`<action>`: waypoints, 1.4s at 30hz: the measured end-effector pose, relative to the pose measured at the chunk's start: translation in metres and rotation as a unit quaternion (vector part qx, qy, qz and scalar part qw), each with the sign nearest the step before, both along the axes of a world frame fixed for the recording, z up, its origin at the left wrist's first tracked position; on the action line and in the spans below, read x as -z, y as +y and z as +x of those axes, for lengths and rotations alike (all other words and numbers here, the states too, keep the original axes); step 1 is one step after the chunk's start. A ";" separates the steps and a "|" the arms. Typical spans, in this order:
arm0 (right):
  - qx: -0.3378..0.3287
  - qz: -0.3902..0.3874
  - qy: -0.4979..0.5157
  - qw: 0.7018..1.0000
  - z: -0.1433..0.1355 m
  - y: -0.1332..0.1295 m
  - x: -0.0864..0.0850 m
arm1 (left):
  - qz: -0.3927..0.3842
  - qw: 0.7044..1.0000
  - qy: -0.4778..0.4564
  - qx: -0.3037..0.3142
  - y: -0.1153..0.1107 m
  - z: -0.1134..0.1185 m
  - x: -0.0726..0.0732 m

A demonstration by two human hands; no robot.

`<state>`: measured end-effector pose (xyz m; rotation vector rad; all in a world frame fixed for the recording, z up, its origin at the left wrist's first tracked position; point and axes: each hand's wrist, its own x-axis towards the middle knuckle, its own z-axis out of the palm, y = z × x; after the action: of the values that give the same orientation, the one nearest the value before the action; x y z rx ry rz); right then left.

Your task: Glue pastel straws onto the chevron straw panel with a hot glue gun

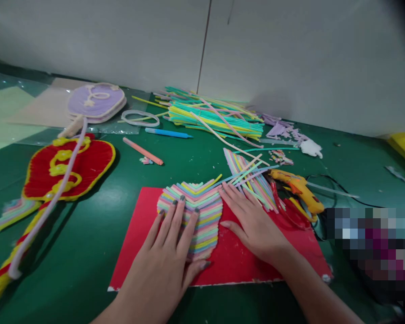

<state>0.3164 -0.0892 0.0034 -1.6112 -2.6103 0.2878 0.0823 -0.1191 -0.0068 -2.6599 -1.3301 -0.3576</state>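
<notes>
A striped pastel piece made of chenille stems (204, 225) lies on a red board (266, 267), its stripes bent to a V near the top. My left hand (165, 252) rests flat over its left and middle part, fingers spread, hiding some of the stripes. Beside its upper right edge, my right hand (256, 225) lies with fingers stretched out, the fingertips touching or close to the ends of the upper stems. Just beyond those fingers, several loose chenille stems (251, 168) cross over a second striped piece (232, 162).
A yellow glue gun (300, 189) and red-handled pliers (292, 216) lie right of the board. Behind are a chenille stem bundle (219, 119), a blue pen (168, 133) and an orange pen (143, 150). To the left lie a red fan (42, 175) and a purple fan-shaped piece (97, 99).
</notes>
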 end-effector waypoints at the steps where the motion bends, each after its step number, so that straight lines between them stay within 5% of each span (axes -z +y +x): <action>1: 0.001 0.000 -0.001 1.000 0.000 0.000 0.000 | 0.001 1.000 0.000 0.000 0.000 0.000 0.000; 25: -0.021 0.070 -0.009 0.997 -0.004 -0.005 -0.002 | 0.002 1.000 -0.003 0.006 0.002 -0.001 -0.002; 42: -0.016 0.016 0.044 0.999 -0.008 -0.006 -0.003 | 0.008 1.000 -0.006 0.006 0.003 -0.001 0.001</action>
<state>0.3084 -0.0950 0.0068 -1.5138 -2.5634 0.3100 0.0815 -0.1162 -0.0075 -2.6586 -1.3101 -0.3842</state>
